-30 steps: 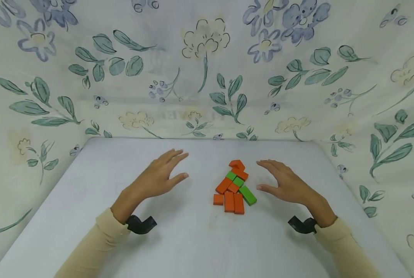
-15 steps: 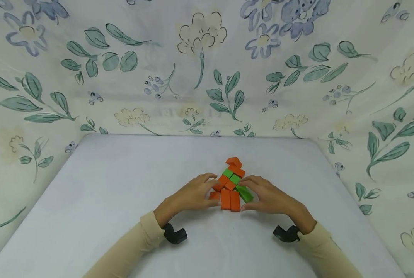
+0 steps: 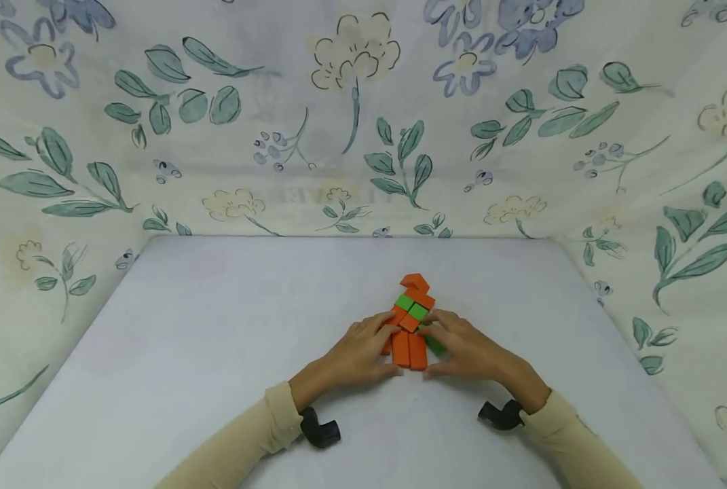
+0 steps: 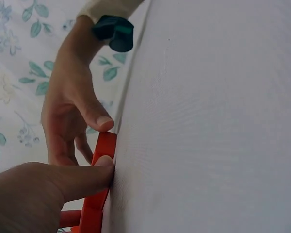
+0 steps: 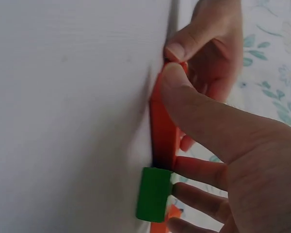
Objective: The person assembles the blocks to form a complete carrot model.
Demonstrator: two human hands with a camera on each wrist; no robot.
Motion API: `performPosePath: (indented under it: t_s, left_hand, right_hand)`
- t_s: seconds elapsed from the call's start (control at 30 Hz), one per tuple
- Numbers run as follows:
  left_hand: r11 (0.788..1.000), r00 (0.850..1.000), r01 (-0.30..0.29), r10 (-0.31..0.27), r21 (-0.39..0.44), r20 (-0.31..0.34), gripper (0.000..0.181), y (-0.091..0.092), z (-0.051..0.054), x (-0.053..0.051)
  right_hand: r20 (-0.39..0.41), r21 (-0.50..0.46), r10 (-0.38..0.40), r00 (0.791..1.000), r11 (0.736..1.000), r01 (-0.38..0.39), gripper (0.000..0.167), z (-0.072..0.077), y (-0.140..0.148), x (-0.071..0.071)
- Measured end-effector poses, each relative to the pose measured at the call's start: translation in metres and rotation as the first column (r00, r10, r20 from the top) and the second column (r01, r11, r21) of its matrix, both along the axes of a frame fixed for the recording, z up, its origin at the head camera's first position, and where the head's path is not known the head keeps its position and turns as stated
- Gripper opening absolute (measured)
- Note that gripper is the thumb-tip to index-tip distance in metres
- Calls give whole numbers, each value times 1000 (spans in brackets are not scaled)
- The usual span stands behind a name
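In the head view, two upright orange blocks (image 3: 401, 350) lie side by side between the hands. My left hand (image 3: 357, 353) grips the left one, thumb at its near end, fingertips over the far end. My right hand (image 3: 474, 350) grips the right one likewise, beside a long green block (image 3: 435, 345) that it partly covers. In the left wrist view my left thumb (image 4: 105, 164) presses an orange block (image 4: 105, 142). The right wrist view shows my right thumb (image 5: 175, 77) on orange and several fingers near the green block (image 5: 153, 194). A left orange block is mostly hidden.
More orange blocks (image 3: 420, 297), two small green blocks (image 3: 404, 303) and an orange angled piece (image 3: 415, 281) lie beyond the hands. They rest on a white table (image 3: 229, 305), with a floral cloth (image 3: 314, 190) behind and at the sides.
Both hands have come inward from either side of the blocks. My left hand travelled right and now grips at the lower orange blocks; my right hand moved left to them.
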State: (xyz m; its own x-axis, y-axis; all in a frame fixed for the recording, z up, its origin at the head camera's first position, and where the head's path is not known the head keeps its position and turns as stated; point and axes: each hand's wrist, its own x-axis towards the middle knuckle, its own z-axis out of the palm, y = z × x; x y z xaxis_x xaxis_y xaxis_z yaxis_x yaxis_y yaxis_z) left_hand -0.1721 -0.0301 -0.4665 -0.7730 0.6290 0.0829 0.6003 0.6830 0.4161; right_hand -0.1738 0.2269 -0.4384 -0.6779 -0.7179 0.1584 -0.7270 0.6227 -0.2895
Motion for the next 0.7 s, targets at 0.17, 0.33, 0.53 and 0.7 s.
performPosePath:
  t_s: [0.17,0.33,0.53,0.7]
  left_hand:
    - [1000,999,16,-17,17,31,66,-2,2,-5]
    - [999,997,11,-15,49,81,66,-6,0,-5]
    - [997,994,20,-28,78,102,64,-8,1,-5]
    - [995,991,27,-39,99,130,65,-8,5,-6]
  right_hand:
    - [-6,7,-9,1000,1000,9,65,-3,-2,0]
    - [-4,17,7,1000,1000,-7,64,-4,-4,1]
    - [10,14,23,1000,1000,-23,62,-1,-5,1]
    - [56,31,-5,998,1000,3,63,-1,-4,3]
